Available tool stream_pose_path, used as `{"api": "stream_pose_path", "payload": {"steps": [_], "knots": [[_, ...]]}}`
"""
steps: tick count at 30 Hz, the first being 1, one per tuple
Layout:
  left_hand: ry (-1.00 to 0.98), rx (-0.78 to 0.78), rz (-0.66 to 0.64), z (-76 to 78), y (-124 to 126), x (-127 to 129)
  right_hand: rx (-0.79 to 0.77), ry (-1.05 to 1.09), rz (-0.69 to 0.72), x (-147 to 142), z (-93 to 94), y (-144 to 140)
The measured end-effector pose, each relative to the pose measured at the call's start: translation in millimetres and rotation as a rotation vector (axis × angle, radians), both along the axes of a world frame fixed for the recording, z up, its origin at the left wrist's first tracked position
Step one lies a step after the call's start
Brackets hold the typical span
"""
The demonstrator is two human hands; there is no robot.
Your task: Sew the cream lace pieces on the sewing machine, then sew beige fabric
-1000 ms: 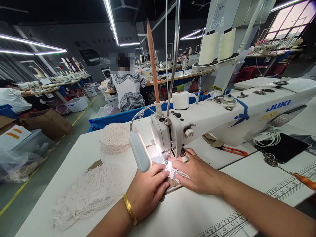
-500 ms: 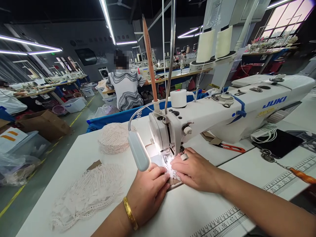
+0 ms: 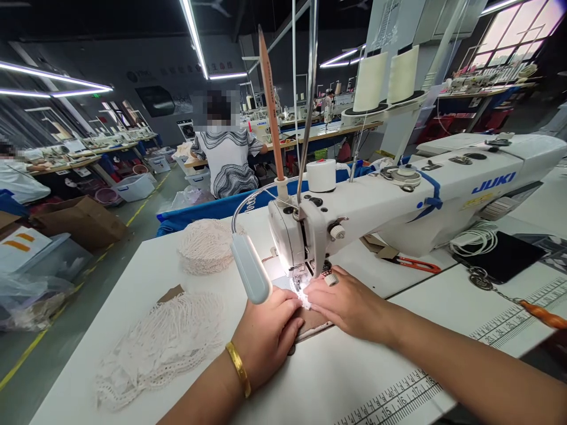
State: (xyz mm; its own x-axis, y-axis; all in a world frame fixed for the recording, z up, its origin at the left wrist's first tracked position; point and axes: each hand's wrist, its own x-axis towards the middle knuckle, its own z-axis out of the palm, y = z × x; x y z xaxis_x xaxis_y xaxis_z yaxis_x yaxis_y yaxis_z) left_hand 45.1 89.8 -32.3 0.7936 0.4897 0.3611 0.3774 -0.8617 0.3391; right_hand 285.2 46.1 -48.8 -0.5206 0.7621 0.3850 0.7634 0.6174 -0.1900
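Observation:
A small piece of white lace [image 3: 305, 300] lies under the needle area of the white sewing machine [image 3: 367, 203], lit brightly by a lamp. My left hand [image 3: 268, 327], with a gold bangle at the wrist, presses the lace's left edge with fingertips held together. From the other side, my right hand [image 3: 349, 304] holds the lace close to the presser foot, fingers bunched. Both hands rest low on the machine bed, and their fingertips nearly meet. The lace under the foot is partly hidden by fingers and glare.
Left of the machine lie a rounded lace stack [image 3: 206, 248] and a looser lace pile [image 3: 163, 339]. The grey lamp [image 3: 251, 268] hangs just above my left hand. Right are an orange cutter [image 3: 416, 264], a black tablet-like slab [image 3: 500, 257] and keys [image 3: 481, 278]. A co-worker [image 3: 225, 156] sits ahead.
The lace has moved further in under the presser foot, so less of it shows between my hands. My left fingers have shifted slightly up; the right hand is nearly where it was.

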Motion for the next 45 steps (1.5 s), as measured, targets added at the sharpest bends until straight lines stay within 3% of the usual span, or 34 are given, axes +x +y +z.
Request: {"api": "stream_pose_path", "payload": {"steps": [9, 14, 21, 45], "knots": [[-0.046, -0.091, 0.102, -11.2, 11, 9, -0.071, 0.356, -0.07, -7, -2.8, 1], [-0.111, 0.006, 0.067, -10.8, 10, 11, -0.084, 0.19, -0.021, -3, -1.2, -1], [-0.071, 0.177, -0.007, -1.9, -9, 4, -0.012, 0.019, 0.073, 3, 5.4, -7], [0.049, 0.216, 0.082, -5.0, 10, 5, 0.043, -0.015, -0.107, -5, 3.3, 5]]}}
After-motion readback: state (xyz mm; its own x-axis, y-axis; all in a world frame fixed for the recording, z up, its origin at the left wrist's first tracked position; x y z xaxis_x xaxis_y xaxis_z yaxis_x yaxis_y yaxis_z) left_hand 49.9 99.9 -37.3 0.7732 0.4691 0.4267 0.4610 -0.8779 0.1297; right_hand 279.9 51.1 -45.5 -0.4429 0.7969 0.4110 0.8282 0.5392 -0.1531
